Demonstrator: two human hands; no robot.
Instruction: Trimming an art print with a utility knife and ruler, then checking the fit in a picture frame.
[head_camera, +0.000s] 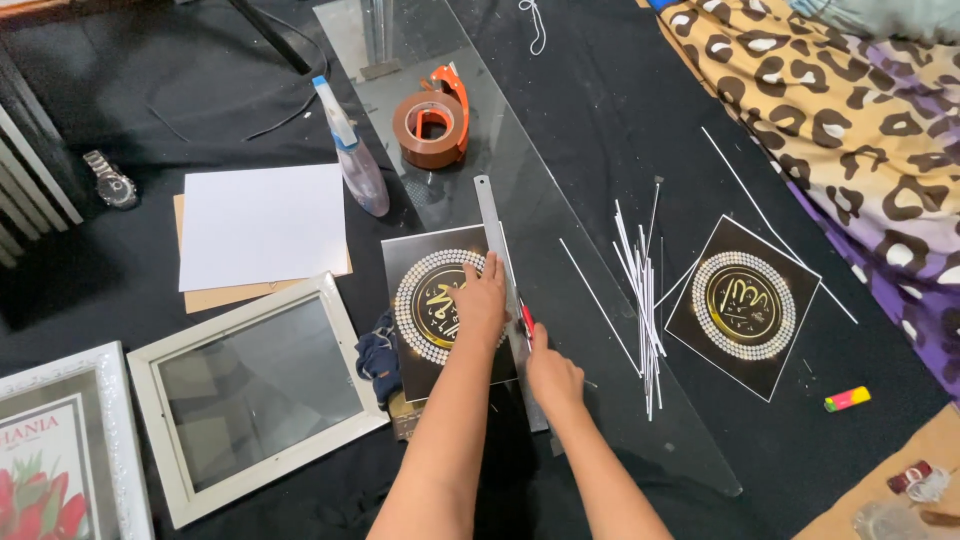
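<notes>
The black print (440, 320) with its gold-and-white round emblem lies flat near the centre of the view, on a long glass sheet (560, 230) spread over black cloth. It looks thin and light — card or paper, likely to slide or crease — so it is best held by pressing it flat from above, not by pinching an edge. The left hand (483, 298) does just that, spread open, palm down on the print's right half, fingertips against the steel ruler (505, 290) lying along the print's right edge. At about four o'clock from the print, the right hand (552, 375) is closed around a red-handled cutter (526, 320) set against the ruler. The glass would be stiff, heavy and fragile, with sharp edges.

At three o'clock lie thin white strips (640, 300), then a second matching print (745, 305). At twelve o'clock sits a tape dispenser (432, 125) — beside it a spray bottle (352, 155), contents unclear. At eight o'clock lies an empty white picture frame (255, 395).
</notes>
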